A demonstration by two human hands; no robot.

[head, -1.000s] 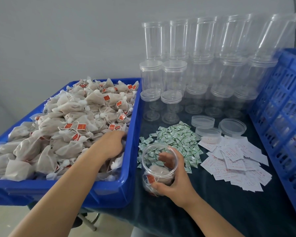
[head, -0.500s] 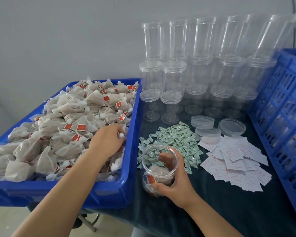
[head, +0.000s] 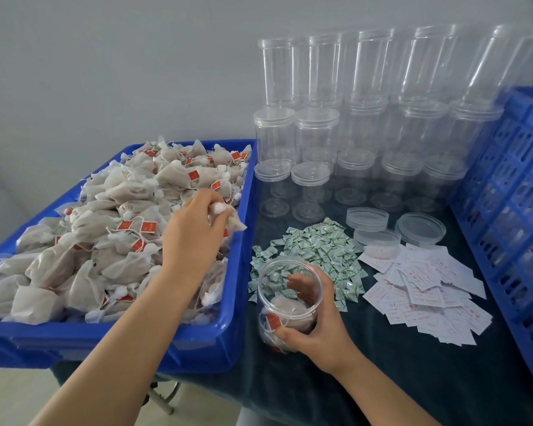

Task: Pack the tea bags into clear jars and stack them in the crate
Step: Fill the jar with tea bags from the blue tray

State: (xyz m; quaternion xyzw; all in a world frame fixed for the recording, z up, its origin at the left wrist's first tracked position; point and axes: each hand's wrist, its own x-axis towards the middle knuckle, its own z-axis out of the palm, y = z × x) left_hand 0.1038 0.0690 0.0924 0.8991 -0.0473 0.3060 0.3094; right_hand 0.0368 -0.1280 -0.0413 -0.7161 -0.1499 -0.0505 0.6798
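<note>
one tea bag in my left hand, jar in my right

my left hand point(head: 194, 238) is up over the right end of the blue tray point(head: 197, 342), fingers pinched round a single tea bag point(head: 233, 218) by its fluffy white top, the bag hanging clear of the heap of tea bags point(head: 105, 235) that fills the tray. my right hand point(head: 319, 329) is wrapped round the open jar point(head: 285, 298) standing on the dark tablecloth point(head: 382, 379) just right of the tray, with a few bags already in the bottom. behind the jar there's a pile of little green packets point(head: 314, 256), white paper slips point(head: 428, 290) to the right, loose lids point(head: 419, 229), stacked empty jars point(head: 366, 118) at the back and the blue crate point(head: 511, 216) on the far right.
</note>
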